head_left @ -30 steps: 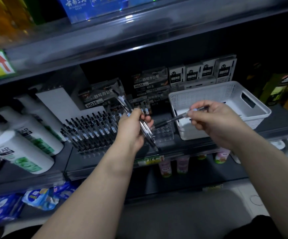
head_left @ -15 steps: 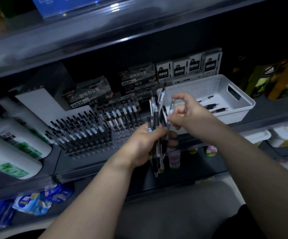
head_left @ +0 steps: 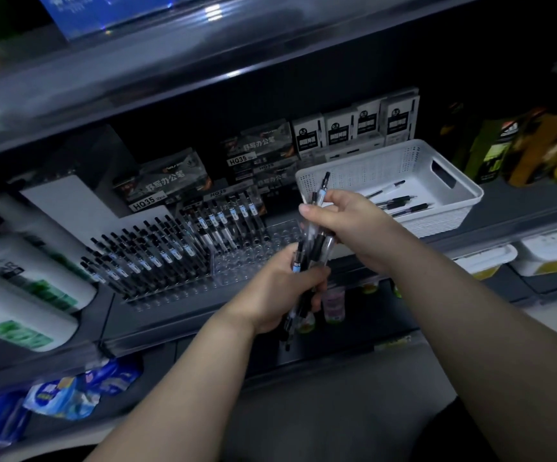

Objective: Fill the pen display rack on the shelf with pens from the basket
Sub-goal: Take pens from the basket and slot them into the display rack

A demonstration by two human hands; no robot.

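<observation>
the step in hand seems to be drawing one pen out of the bundle of pens (head_left: 317,243) for the pen display rack (head_left: 263,248) on the shelf (head_left: 170,315). it is better to pull only one straight up, then set it in a free hole at the rack's right side (the left rows look full). the left grip (head_left: 280,288) is curled tight round the bundle's lower part. the right grip (head_left: 347,221) is narrow, closed on the upper ends. a few pens (head_left: 400,203) lie in the white basket (head_left: 470,191).

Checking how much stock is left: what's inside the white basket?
About four loose pens lie on the floor of the basket. The right hand, gripping a pen bundle, covers the near left corner, so any pens there are hidden.
</observation>
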